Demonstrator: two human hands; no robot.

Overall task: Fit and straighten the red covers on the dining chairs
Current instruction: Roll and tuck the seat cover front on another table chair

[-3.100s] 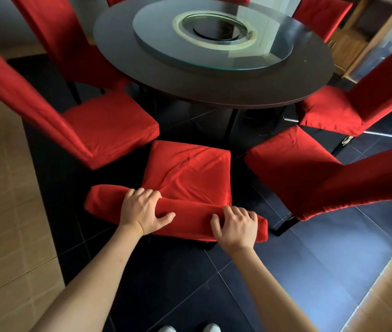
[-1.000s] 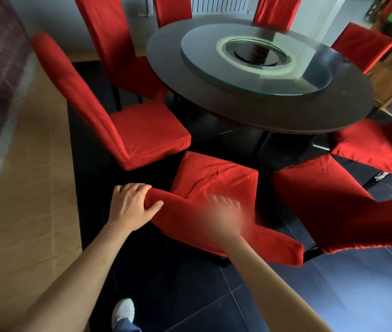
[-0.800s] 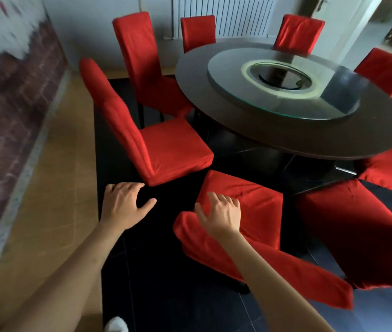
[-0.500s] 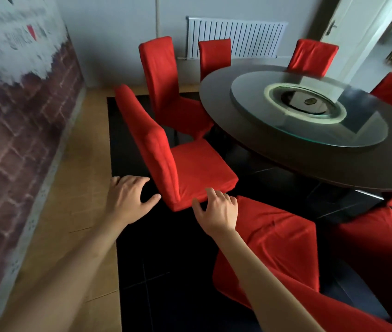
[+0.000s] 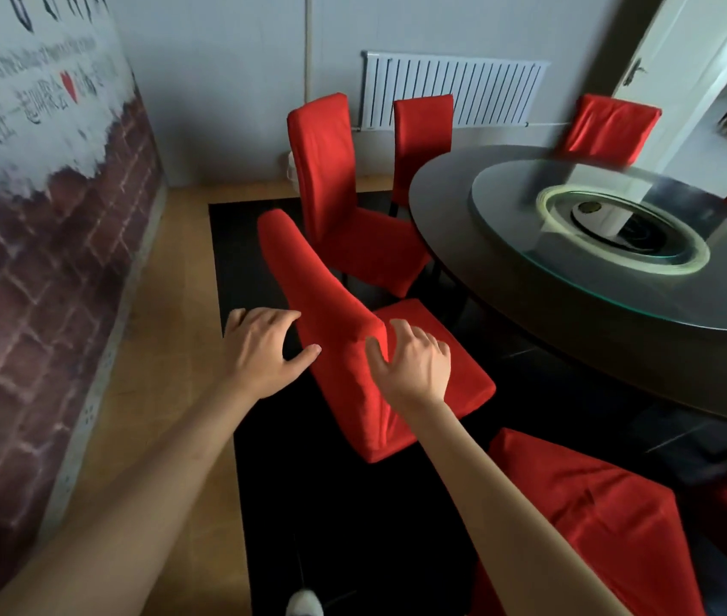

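A dining chair in a red cover (image 5: 335, 331) stands before me, its tall back running from upper left down towards me. My left hand (image 5: 263, 349) hovers at the left side of the backrest top, fingers spread, thumb tip touching the red fabric. My right hand (image 5: 412, 364) is at the right side of the same backrest, fingers loosely bent over the seat (image 5: 446, 362), thumb against the cover. Neither hand grips the fabric. The chair I just left (image 5: 584, 517) shows at lower right.
A round dark table (image 5: 508, 277) with a glass turntable (image 5: 619, 242) fills the right. More red-covered chairs (image 5: 330, 171) ring it. A brick-pattern wall (image 5: 41, 260) runs along the left, a radiator (image 5: 455, 88) stands at the back, a white door (image 5: 686, 68) at right.
I let go of the previous chair's backrest, turned left, and both hands moved to the top of the neighbouring chair's backrest.
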